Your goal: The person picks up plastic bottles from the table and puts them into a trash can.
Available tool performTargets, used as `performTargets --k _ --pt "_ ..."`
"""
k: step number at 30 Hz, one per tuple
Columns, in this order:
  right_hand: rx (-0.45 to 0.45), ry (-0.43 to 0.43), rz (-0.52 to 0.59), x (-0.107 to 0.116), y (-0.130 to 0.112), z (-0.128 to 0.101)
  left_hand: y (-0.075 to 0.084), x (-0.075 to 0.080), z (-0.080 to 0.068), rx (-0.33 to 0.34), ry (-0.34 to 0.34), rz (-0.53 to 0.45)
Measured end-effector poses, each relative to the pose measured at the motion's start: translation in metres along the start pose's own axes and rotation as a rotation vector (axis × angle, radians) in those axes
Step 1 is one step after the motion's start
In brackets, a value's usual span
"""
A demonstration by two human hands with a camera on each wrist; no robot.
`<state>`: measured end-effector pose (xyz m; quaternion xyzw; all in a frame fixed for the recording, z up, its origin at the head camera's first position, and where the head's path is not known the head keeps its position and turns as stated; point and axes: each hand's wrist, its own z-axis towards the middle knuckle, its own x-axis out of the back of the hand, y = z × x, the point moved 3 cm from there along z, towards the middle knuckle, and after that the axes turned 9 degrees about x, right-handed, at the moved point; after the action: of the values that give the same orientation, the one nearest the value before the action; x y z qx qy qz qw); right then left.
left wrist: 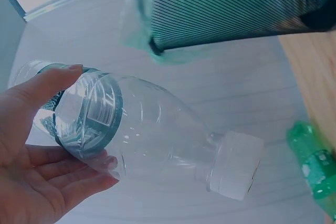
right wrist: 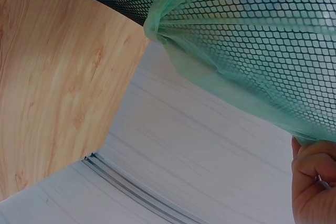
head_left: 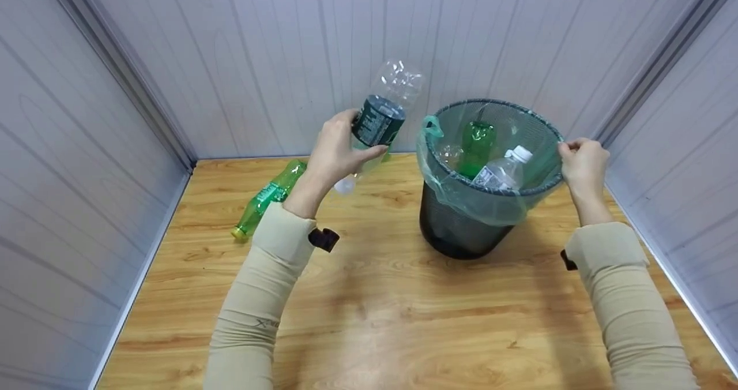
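Beige sleeves (head_left: pixel 259 286) fill the lower part of the head view, above a wooden table (head_left: pixel 375 321). At centre frame, a clear bottle (head_left: pixel 377 124) with a dark label is gripped by the left hand (head_left: pixel 337 150), fingers curled round its body, white cap pointing down. At right of centre, the rim of a black mesh bin (head_left: pixel 461 228) with a green liner (head_left: pixel 490 205) is pinched by the right hand (head_left: pixel 582 162). Bottles already lie inside. The carrying step appears to be in hand; next, the bottle would need to be brought over the opening and released. A green bottle (head_left: pixel 268 197) lies at left.

A bare test booth: grey panel walls (head_left: pixel 259 61), wooden floor (head_left: pixel 375 297).
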<state>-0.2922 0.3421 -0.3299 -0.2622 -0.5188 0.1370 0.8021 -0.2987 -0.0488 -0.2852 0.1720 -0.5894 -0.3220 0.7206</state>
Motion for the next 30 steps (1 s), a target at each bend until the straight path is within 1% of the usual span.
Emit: performTargets --k 4,8,11,15,18,22,26,30 --pt "-0.001 0.005 -0.009 0.000 0.001 0.001 0.016 0.010 -0.002 -0.047 0.031 -0.033" --pt "-0.009 0.004 -0.005 -0.001 0.001 0.001 0.033 0.020 -0.004 -0.078 0.050 -0.048" --pt "-0.012 0.009 -0.008 0.000 0.001 0.000 0.049 0.027 -0.005 -0.094 0.062 -0.056" --pt "-0.009 0.005 0.015 0.002 0.001 0.000 0.071 0.037 -0.004 -0.133 0.101 -0.095" --pt "-0.010 -0.003 0.028 0.002 0.000 0.000 0.086 0.040 -0.003 -0.169 0.132 -0.131" --pt "-0.010 0.005 0.003 0.002 0.000 -0.001 0.101 0.039 0.000 -0.231 0.166 -0.205" --pt "-0.013 0.016 -0.012 0.002 0.000 0.000 0.113 0.032 0.006 -0.272 0.166 -0.298" --pt "-0.014 0.021 -0.014 0.002 -0.001 0.000 0.120 0.020 0.013 -0.260 0.139 -0.356"
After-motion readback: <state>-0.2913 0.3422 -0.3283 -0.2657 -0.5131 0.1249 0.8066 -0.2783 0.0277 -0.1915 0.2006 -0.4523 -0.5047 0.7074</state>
